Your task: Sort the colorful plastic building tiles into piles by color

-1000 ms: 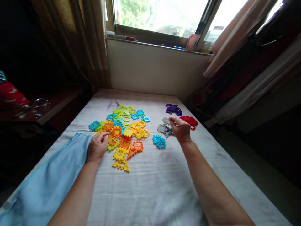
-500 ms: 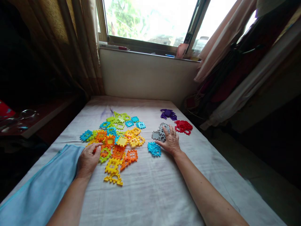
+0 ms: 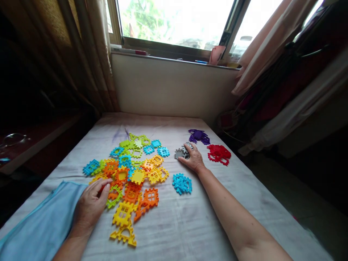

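My right hand (image 3: pixel 193 158) is closed around a small heap of grey toothed plastic building pieces (image 3: pixel 179 153), its fingers covering part of them. Nearer to me lies a pile of blue pieces (image 3: pixel 182 183), apart from that hand. My left hand (image 3: pixel 92 203) rests at the near left edge of a mixed spread of pieces, its fingers loosely bent and the thumb apart from them. Orange pieces (image 3: pixel 132 193), a green frame (image 3: pixel 114 197) and yellow pieces (image 3: pixel 123 214) lie beside it. What lies under its fingertips is partly hidden.
Purple pieces (image 3: pixel 199 136) and red pieces (image 3: pixel 219 154) form separate piles at the far right of the cloth-covered table (image 3: pixel 174 224). Light green pieces (image 3: pixel 133 142) lie at the back of the spread. A blue cloth (image 3: pixel 46 214) lies at left, and a window wall (image 3: pixel 168 83) stands behind.
My right hand has drawn its fingers in around the grey pieces and no longer reaches over beside the blue pile. The view has shifted slightly; my left hand stays by the mixed spread.
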Tool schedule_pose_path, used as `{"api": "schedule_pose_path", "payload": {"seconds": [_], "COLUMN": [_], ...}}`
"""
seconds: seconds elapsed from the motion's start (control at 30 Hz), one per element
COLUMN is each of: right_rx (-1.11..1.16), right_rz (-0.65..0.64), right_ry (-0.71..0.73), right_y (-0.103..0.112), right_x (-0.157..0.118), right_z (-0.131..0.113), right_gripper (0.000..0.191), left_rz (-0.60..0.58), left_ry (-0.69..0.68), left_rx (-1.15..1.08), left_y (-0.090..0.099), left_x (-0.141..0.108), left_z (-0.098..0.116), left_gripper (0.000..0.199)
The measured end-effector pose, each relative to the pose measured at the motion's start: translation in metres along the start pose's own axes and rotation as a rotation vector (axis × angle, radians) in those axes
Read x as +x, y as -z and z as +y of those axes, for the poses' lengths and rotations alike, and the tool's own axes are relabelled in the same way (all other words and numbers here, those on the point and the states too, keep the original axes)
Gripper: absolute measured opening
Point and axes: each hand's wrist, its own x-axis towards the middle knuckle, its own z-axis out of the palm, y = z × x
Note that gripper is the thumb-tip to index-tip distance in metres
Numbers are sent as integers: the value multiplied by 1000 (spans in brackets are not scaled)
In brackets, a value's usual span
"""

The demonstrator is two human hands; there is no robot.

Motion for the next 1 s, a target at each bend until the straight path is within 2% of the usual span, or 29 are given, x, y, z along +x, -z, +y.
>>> {"api": "schedule_pose_path", "payload": {"seconds": [0.33,0.47,0.63,0.7,0.83,0.9,1.0], "right_rx": [0,-7,-35,-32,-41,-50,-53], "right_rz": [-27,-37,27,61,26,13,-35], "right_ry": [-52,-83,-56,-89,-180,-169,-202], "right_y": [-25,-29,-17,-11,-11,-16,-23], "right_x": [64,79,67,52,26,23,35], "right_z": [-22,-28,-20,-9,5,1,-18], "right_gripper": [66,65,69,69,76,83,91], "left_rz": [0,-26,-23,-18,-10,-13,-17], "left_ry": [-25,-12,-6,-20,-26,-19,-5], "left_rx": [54,64,58,57,58,54,51], "left_y": [2,4,4,3,0,0,0], "left_x": [-4,-5,-5,-4,-4,-3,-4], "left_z": [0,-1,-2,-2,-2,-2,-2], "left_gripper": [33,33,33,34,36,36,35]}}
